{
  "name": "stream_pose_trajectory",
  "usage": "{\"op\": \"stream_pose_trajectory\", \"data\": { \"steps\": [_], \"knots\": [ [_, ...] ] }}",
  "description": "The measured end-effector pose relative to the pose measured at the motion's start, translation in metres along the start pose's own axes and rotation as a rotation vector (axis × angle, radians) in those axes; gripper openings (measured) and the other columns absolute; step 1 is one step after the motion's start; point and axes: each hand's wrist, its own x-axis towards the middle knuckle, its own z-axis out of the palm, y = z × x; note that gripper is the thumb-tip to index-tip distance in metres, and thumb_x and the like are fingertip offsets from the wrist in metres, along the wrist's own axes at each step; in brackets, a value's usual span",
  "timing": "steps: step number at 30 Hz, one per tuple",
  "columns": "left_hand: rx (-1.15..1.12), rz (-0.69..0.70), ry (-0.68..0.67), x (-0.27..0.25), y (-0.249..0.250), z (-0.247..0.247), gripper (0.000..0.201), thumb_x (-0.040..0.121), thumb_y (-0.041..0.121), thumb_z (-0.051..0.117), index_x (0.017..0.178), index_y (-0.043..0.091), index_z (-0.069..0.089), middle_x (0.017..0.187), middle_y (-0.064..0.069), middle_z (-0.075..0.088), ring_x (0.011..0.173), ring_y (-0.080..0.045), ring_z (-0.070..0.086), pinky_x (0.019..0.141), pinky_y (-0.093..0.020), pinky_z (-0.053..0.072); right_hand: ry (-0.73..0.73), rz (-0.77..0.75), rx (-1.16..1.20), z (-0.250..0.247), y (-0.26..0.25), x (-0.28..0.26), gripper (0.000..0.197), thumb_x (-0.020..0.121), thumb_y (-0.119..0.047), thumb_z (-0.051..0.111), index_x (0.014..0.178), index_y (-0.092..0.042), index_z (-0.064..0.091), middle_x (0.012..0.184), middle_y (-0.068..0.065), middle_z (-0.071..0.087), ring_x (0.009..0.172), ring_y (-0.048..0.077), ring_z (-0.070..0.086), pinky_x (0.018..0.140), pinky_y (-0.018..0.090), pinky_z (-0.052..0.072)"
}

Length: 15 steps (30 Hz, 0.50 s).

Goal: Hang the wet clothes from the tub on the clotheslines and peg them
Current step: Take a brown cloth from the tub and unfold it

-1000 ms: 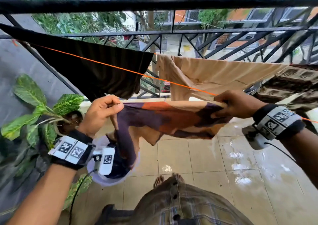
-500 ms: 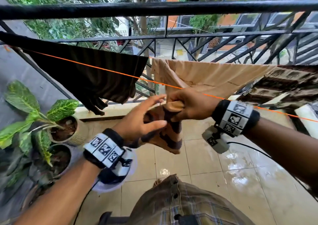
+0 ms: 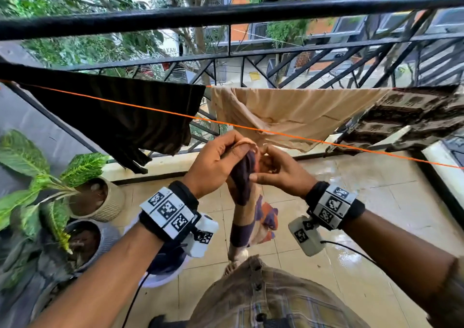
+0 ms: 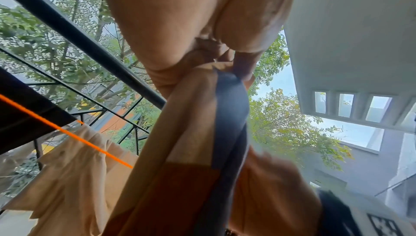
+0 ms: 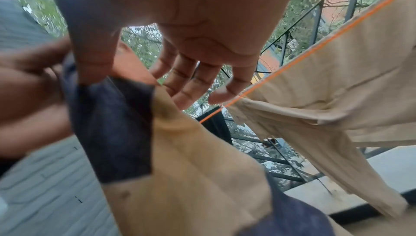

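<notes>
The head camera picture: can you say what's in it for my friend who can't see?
Two hands hold a bunched purple, orange and tan cloth just below an orange clothesline: the left hand grips its top, the right hand touches its side. Behind hang a dark garment and a tan one.

Black wristbands (image 3: 173, 212), checker-marker tags; plaid shirt (image 3: 271, 300).
</notes>
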Motion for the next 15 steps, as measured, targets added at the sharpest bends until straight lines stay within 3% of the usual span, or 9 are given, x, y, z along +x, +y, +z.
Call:
{"op": "stream_pose_trajectory", "data": {
  "steps": [2,4,7,9,12,15],
  "knots": [
    [-0.043,-0.002,-0.019,0.003,0.007,0.002,0.014,0.098,0.015,0.050,0.092,0.007,0.060,0.079,0.009,0.058,0.077,-0.004,0.053,0.076,-0.017,0.041,-0.041,0.035,-0.197,-0.005,0.020,-0.006,0.033,0.074,-0.019,0.083,0.099,-0.021,0.063,0.074,-0.010,0.057,0.069,0.008,0.052,0.066,0.026,0.042],
    [-0.078,0.003,-0.013,0.008,0.017,0.004,0.012,0.097,0.013,0.048,0.091,0.009,0.058,0.077,0.012,0.055,0.074,-0.001,0.050,0.073,-0.014,0.040,-0.085,0.062,-0.442,-0.010,0.041,-0.014,0.022,0.073,-0.029,0.083,0.085,-0.033,0.064,0.079,-0.012,0.064,0.074,0.008,0.059,0.071,0.029,0.046],
    [-0.057,0.078,0.004,0.015,0.031,0.007,0.016,0.099,0.010,0.048,0.090,0.018,0.058,0.077,0.015,0.059,0.074,0.001,0.052,0.073,-0.014,0.041,-0.180,0.174,-0.707,-0.011,0.065,-0.029,0.024,0.073,-0.050,0.076,0.081,-0.031,0.063,0.081,-0.011,0.066,0.078,0.013,0.061,0.074,0.034,0.051],
    [-0.037,0.119,0.017,0.022,0.037,0.009,0.015,0.100,0.012,0.049,0.091,0.020,0.058,0.079,0.008,0.059,0.075,-0.006,0.053,0.073,-0.020,0.042,-0.200,0.254,-0.655,-0.017,0.072,-0.040,0.035,0.073,-0.057,0.071,0.089,-0.026,0.069,0.087,-0.008,0.070,0.081,0.014,0.064,0.079,0.036,0.052],
    [-0.056,0.129,0.094,0.030,0.040,0.009,0.013,0.101,0.013,0.048,0.091,0.016,0.057,0.077,-0.003,0.052,0.073,-0.011,0.047,0.070,-0.022,0.039,-0.090,0.259,-0.489,-0.044,0.078,-0.063,0.020,0.081,-0.026,0.078,0.099,-0.025,0.070,0.092,-0.008,0.072,0.089,0.012,0.066,0.086,0.030,0.051],
    [-0.111,0.109,0.099,0.039,0.039,0.011,0.011,0.101,0.010,0.047,0.094,0.009,0.056,0.078,-0.012,0.053,0.073,-0.014,0.049,0.069,-0.023,0.040,0.075,0.265,-0.333,-0.077,0.086,-0.095,0.036,0.078,-0.004,0.075,0.084,-0.035,0.059,0.076,-0.011,0.061,0.075,0.009,0.061,0.074,0.032,0.052]
  ]
}}
